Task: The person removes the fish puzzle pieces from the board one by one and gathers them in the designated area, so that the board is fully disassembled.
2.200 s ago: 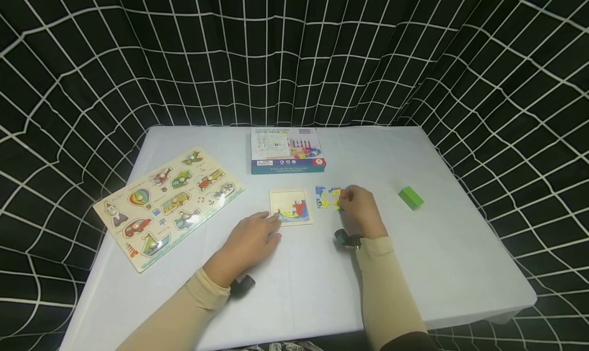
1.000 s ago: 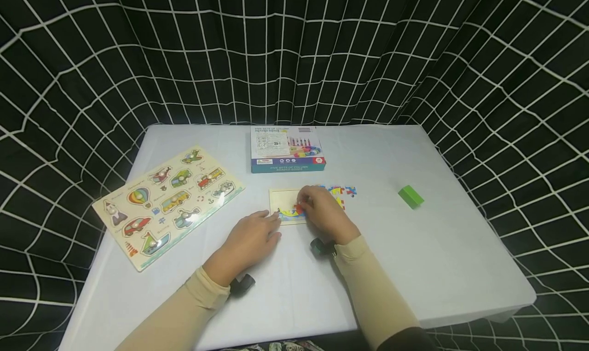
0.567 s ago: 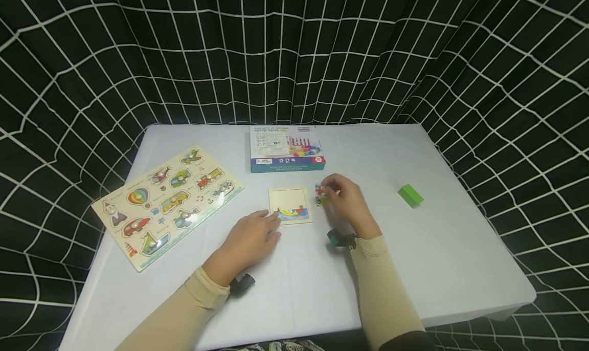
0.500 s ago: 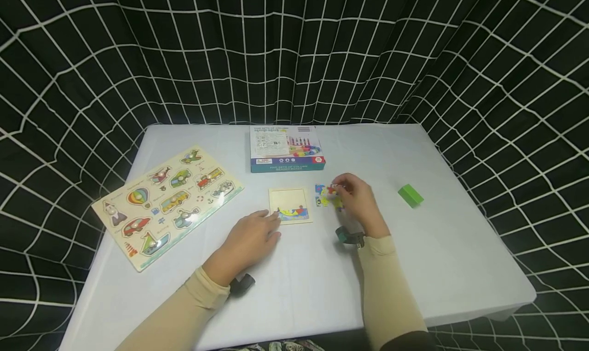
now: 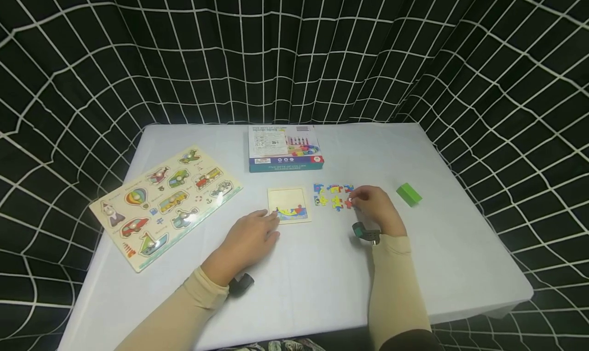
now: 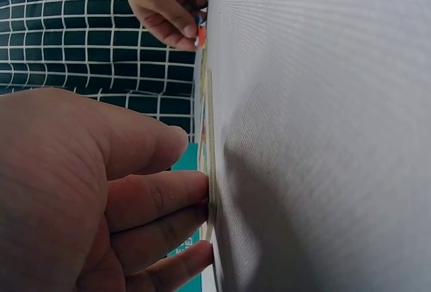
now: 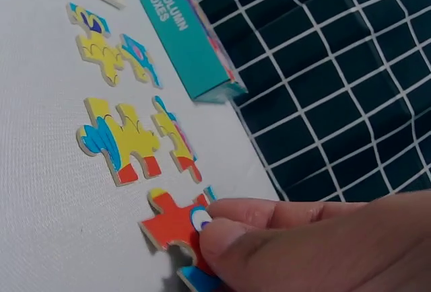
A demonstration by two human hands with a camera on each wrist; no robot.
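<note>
Head view: the wooden frame [image 5: 287,196] lies flat on the white table [image 5: 294,279], its bottom row [image 5: 294,213] of puzzle pieces in place and the area above bare; the puzzle appears roughly one-third done. The loose pieces [image 5: 337,203] lie in two short rows to the frame's right, presumably those left to fit. The left hand [image 5: 248,241] lies palm down at the frame's near left corner; the right hand [image 5: 381,210] reaches to the right-hand end of the rows.

Left wrist view: the left hand's fingers are relaxed and nearly straight, their tips resting at the frame's edge, gripping nothing.

Right wrist view: the right hand's thumb and finger pinch a red piece [image 7: 168,225] by its side, the piece apparently slightly tipped above the cloth.
</note>
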